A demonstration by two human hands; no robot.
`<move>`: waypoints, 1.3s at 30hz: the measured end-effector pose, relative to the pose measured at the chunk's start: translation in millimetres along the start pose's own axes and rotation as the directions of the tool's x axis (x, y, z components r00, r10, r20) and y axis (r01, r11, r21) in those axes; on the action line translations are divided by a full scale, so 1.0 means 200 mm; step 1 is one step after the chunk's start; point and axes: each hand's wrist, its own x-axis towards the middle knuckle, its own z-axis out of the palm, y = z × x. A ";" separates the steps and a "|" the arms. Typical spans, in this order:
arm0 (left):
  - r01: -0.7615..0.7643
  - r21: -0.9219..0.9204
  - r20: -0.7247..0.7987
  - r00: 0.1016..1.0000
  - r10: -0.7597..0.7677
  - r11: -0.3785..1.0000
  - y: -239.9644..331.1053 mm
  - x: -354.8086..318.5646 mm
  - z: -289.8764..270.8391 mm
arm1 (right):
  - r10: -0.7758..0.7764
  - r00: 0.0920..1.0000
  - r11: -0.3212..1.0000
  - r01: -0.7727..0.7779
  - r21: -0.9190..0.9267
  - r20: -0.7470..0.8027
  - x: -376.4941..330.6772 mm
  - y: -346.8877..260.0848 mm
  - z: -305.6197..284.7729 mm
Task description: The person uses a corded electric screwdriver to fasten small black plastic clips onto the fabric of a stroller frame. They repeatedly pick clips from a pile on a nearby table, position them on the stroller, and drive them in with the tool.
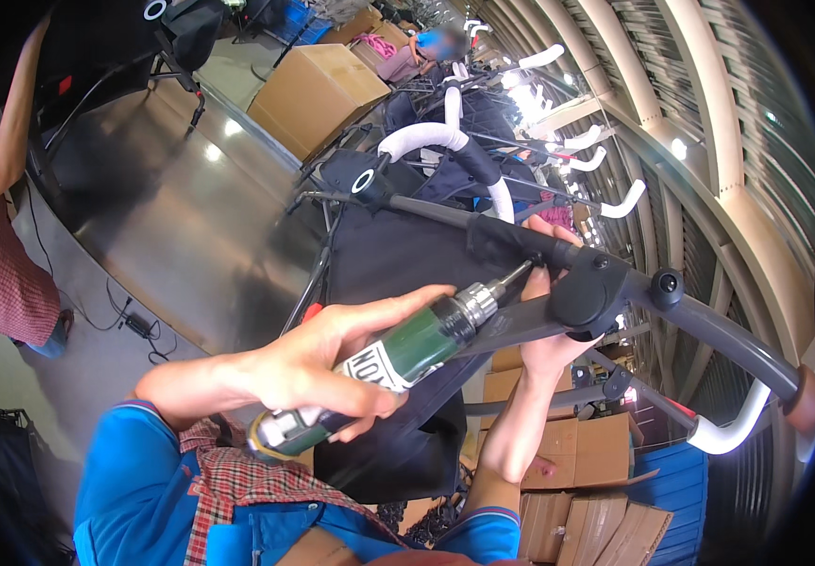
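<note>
My left hand (pixel 308 354) is closed around a green electric screwdriver (pixel 419 347) with a silver collar. Its thin bit (pixel 513 277) points up and right, its tip at a fastening on a dark grey stroller frame tube (pixel 436 213); whether it sits in a screw head is too small to tell. My right hand (pixel 547 354) reaches up from below and grips the tube by that spot, thumb near the bit tip, fingers partly hidden behind. Beside it is a round black hinge joint (pixel 588 294). Black seat fabric (pixel 388 259) hangs from the frame.
A shiny metal worktop (pixel 195 212) lies to the left, with a large cardboard box (pixel 318 99) beyond. A co-worker's checked apron (pixel 6 274) shows at the left edge. More strollers with white-wrapped handles (pixel 622 198) stand behind. Cardboard boxes (pixel 582 453) lie lower right.
</note>
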 end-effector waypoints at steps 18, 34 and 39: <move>0.122 -0.332 0.143 0.987 -0.078 0.936 0.08 0.03 -0.11 | -0.009 1.000 0.997 0.008 -0.078 -0.009 0.01 0.02 0.04; 0.043 -0.149 0.063 0.997 -0.034 0.988 0.08 0.01 -0.08 | 0.001 1.000 0.999 -0.001 -0.033 0.005 0.01 0.03 0.05; 0.197 -0.440 0.158 0.977 -0.140 0.876 0.10 0.01 -0.09 | 0.062 0.998 0.997 -0.061 -0.047 0.031 0.02 -0.01 0.05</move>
